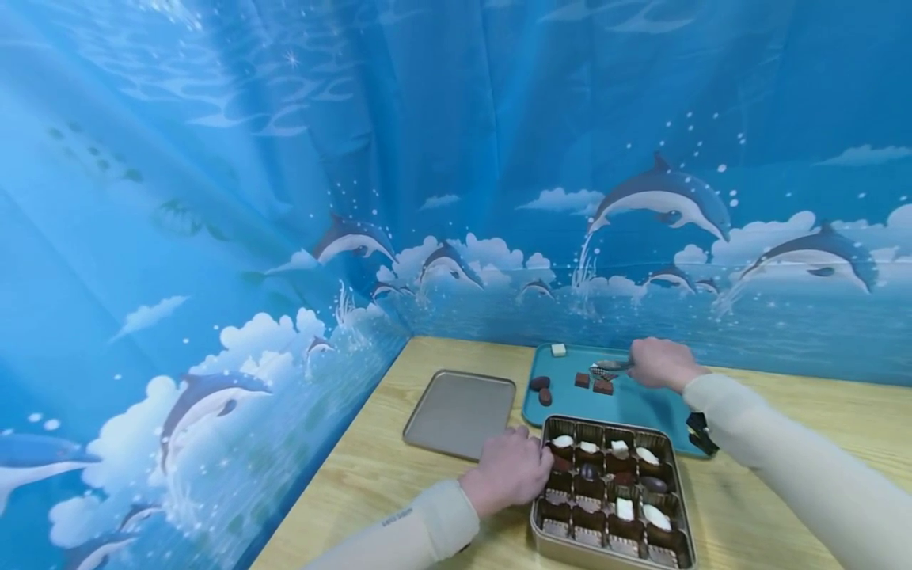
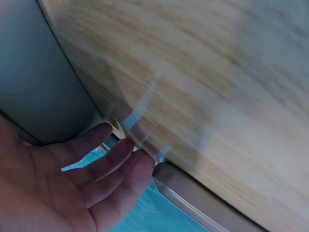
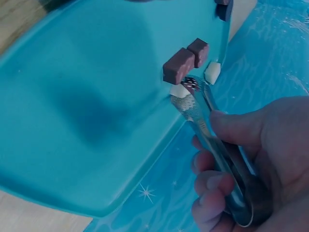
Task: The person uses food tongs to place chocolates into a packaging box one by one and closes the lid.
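My right hand [image 1: 664, 364] holds metal tongs [image 3: 207, 133] over the teal tray [image 3: 63, 116]. A white piece [image 3: 179, 91] shows between the tongs' tips, beside two brown chocolate blocks [image 3: 179, 65]. Another white piece [image 1: 559, 349] lies near the tray's far edge, and two dark rounded chocolates [image 1: 539, 383] lie at its left end. At the left side of a divided tin [image 1: 570, 546], my left hand [image 1: 509, 469] rests against the rim. Its fingers look nearly straight in the left wrist view; the thumb is hidden there. White, brown and dark chocolates fill several compartments.
A flat brownish metal lid or tray [image 1: 459, 412] lies left of the teal tray. Everything stands on a light wooden table [image 1: 363, 483]. Blue dolphin-printed curtains [image 1: 456, 158] hang along the table's back and left sides.
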